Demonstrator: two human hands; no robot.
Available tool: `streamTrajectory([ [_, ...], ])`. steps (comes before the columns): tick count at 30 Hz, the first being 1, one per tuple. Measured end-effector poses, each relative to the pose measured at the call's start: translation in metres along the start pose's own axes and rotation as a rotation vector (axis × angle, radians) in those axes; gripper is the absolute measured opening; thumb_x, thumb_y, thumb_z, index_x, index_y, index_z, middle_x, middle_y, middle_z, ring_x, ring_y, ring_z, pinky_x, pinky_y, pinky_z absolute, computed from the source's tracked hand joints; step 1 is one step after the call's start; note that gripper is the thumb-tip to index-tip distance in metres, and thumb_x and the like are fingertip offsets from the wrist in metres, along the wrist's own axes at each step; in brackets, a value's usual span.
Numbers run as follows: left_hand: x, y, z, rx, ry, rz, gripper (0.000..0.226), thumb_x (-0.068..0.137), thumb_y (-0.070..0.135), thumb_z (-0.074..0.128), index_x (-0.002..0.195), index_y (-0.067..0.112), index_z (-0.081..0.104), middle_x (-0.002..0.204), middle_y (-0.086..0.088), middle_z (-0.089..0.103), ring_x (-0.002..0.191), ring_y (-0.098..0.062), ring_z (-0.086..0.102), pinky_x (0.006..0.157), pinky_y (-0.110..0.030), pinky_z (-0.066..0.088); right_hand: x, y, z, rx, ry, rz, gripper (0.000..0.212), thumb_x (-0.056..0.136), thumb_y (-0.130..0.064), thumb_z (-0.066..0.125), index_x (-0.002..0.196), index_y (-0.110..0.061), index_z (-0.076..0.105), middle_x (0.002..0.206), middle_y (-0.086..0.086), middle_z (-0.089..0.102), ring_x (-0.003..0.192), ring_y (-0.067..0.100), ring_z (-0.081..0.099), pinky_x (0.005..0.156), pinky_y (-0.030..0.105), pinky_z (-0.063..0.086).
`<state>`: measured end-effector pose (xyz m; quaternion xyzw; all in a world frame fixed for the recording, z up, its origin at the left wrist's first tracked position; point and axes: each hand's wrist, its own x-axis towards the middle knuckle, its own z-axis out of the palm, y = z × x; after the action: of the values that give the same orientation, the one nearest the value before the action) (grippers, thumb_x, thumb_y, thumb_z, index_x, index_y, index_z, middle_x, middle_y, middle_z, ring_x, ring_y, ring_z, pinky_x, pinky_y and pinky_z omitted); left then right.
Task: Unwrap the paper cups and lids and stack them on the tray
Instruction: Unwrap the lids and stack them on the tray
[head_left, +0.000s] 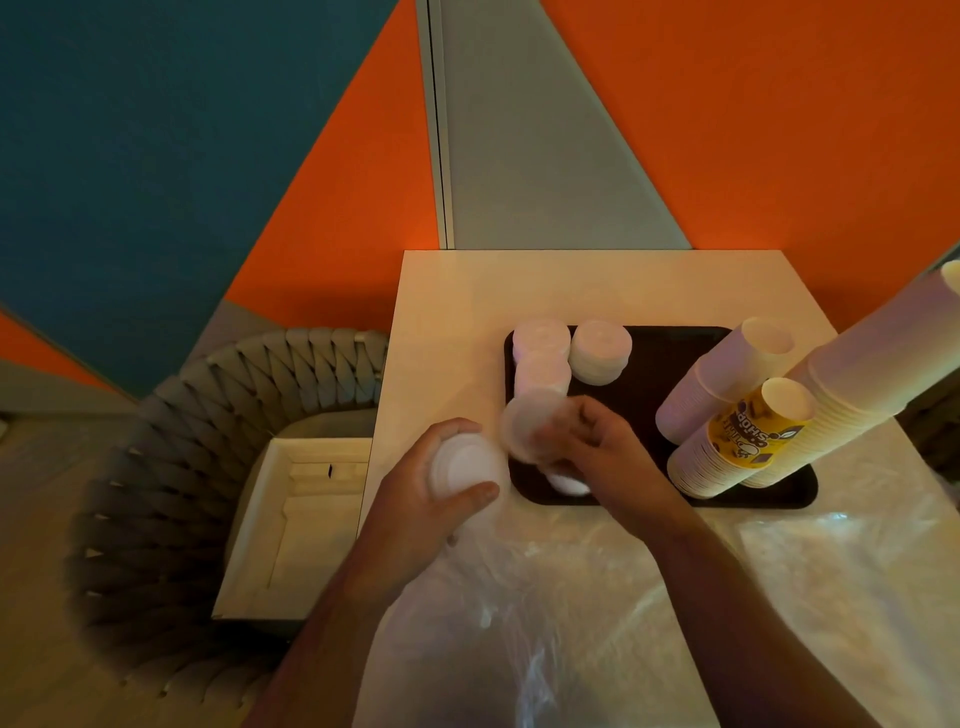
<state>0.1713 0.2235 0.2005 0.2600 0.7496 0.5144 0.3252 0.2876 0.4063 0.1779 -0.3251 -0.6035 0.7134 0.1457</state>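
A black tray (644, 395) lies on the white table (467, 296). My left hand (431, 493) grips a short stack of white lids (465, 465) just off the tray's front left corner. My right hand (592, 441) holds a blurred stack of lids (527, 423) over the tray's left side, with another lid (566, 483) under the hand. Two lid stacks (540, 358) (600, 351) stand at the tray's back left. Tall leaning stacks of paper cups (727, 379) (748, 436) (872, 358) fill the tray's right side; the front one is yellow with print.
Clear plastic wrapping (545, 623) is spread over the near part of the table below my arms. To the left stands a woven grey chair (171, 467) holding an open white cardboard box (296, 525). Orange and teal wall panels rise behind the table.
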Motion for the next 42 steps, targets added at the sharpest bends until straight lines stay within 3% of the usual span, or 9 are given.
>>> streamTrajectory([
  [5,0.000,-0.002,0.000,-0.010,0.018,-0.005,0.047,0.086,0.024,0.077,0.122,0.046,0.057,0.112,0.028,0.057,0.093,-0.007,0.063,0.056,-0.032,0.060,0.029,0.042,-0.035,-0.832,0.292,-0.363,0.031,0.105,-0.012,0.050,0.131,-0.016,0.065,0.123,-0.003,0.067,0.112,0.010,0.061,0.089,0.015,0.047],
  [9,0.002,-0.002,0.000,-0.024,0.016,-0.010,0.045,0.086,0.023,0.078,0.119,0.047,0.058,0.106,0.027,0.059,0.090,-0.011,0.065,0.055,-0.034,0.059,0.039,0.077,-0.046,-1.186,0.191,-0.344,0.038,0.101,-0.013,0.055,0.138,-0.018,0.059,0.137,0.005,0.060,0.125,0.025,0.056,0.104,0.039,0.050],
  [17,0.004,-0.004,-0.001,-0.014,0.019,-0.015,0.045,0.086,0.025,0.078,0.120,0.046,0.057,0.103,0.033,0.057,0.088,-0.005,0.063,0.056,-0.037,0.061,0.021,0.079,-0.034,-1.319,0.187,-0.150,0.052,0.091,-0.036,0.070,0.138,-0.019,0.061,0.146,0.004,0.054,0.130,0.029,0.048,0.102,0.040,0.046],
  [21,0.004,-0.003,0.000,-0.006,0.011,-0.001,0.045,0.087,0.024,0.078,0.120,0.045,0.056,0.102,0.038,0.055,0.088,0.001,0.062,0.055,-0.035,0.060,0.019,0.076,-0.029,-1.361,0.190,-0.119,0.050,0.094,-0.043,0.064,0.140,-0.023,0.059,0.148,-0.001,0.052,0.132,0.026,0.046,0.104,0.038,0.043],
  [26,0.003,-0.003,-0.001,-0.014,0.025,0.002,0.047,0.086,0.025,0.078,0.123,0.044,0.057,0.110,0.028,0.057,0.094,-0.013,0.064,0.053,-0.027,0.056,0.020,0.065,-0.026,-1.407,0.247,-0.103,0.037,0.102,-0.038,0.051,0.135,-0.025,0.062,0.145,-0.003,0.055,0.129,0.026,0.049,0.105,0.045,0.036],
  [30,0.002,-0.002,0.000,-0.012,0.017,0.007,0.045,0.087,0.026,0.078,0.122,0.045,0.057,0.105,0.036,0.056,0.091,-0.002,0.062,0.053,-0.032,0.059,0.017,0.052,-0.017,-1.281,0.316,-0.180,0.032,0.099,-0.022,0.054,0.129,-0.027,0.064,0.135,-0.004,0.061,0.121,0.023,0.056,0.099,0.044,0.039],
  [34,0.002,0.000,0.002,-0.015,0.017,0.003,0.046,0.087,0.026,0.077,0.123,0.046,0.057,0.109,0.030,0.057,0.090,-0.001,0.063,0.057,-0.036,0.061,0.001,0.010,0.005,-0.576,0.095,-0.175,0.015,0.098,-0.020,0.063,0.108,-0.026,0.073,0.097,-0.010,0.073,0.090,0.006,0.068,0.075,0.014,0.050],
  [37,0.001,0.004,0.004,-0.018,0.014,0.011,0.047,0.087,0.026,0.077,0.124,0.047,0.056,0.116,0.024,0.057,0.089,0.002,0.062,0.059,-0.040,0.062,-0.009,-0.010,0.021,-0.296,-0.105,-0.101,0.012,0.096,-0.018,0.069,0.105,-0.021,0.074,0.085,-0.001,0.073,0.079,0.012,0.068,0.074,0.033,0.056],
  [42,-0.002,0.005,0.004,-0.028,0.006,0.025,0.047,0.086,0.026,0.078,0.121,0.049,0.057,0.113,0.024,0.059,0.088,0.003,0.062,0.060,-0.044,0.062,-0.012,-0.012,0.026,-0.339,-0.084,-0.144,0.007,0.091,-0.014,0.075,0.097,-0.018,0.074,0.083,-0.001,0.072,0.078,0.017,0.067,0.082,0.047,0.058],
])
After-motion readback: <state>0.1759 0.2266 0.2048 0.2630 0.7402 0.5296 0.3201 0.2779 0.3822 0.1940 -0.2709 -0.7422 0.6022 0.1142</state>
